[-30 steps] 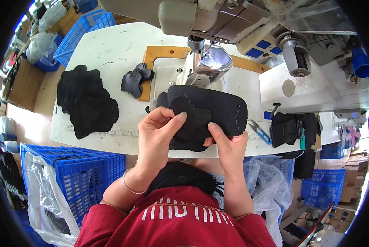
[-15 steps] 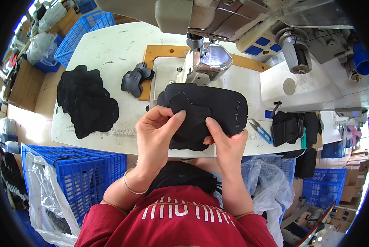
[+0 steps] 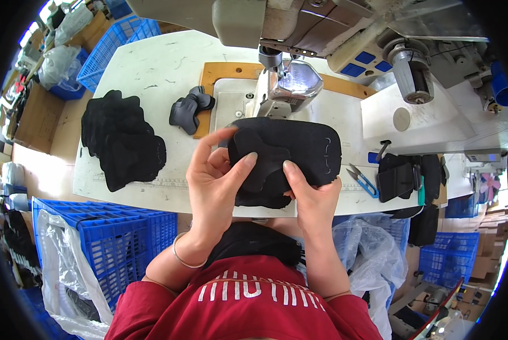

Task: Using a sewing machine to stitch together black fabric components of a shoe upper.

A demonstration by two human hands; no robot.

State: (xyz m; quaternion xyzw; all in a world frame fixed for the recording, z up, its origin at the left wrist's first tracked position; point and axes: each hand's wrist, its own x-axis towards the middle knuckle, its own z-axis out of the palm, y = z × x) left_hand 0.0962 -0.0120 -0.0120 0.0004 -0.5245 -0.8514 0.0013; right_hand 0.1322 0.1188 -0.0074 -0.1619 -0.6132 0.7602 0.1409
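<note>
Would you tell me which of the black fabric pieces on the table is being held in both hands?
The large rounded black panel before the sewing machine, pinched by left hand and right hand; the black stack lies untouched at left.

There is only one view, from a wide fisheye camera worn on the person's head. It looks steeply down and a little forward, close above the white work table [image 3: 152, 73], so the red sleeved shoulders fill the lower centre of the frame. The grey industrial sewing machine [image 3: 299, 22] stands at the upper edge, very near. Straight table edges bend toward the dark round rim. The blue plastic crate [image 3: 112, 238] on the floor shows at the lower left.
</note>
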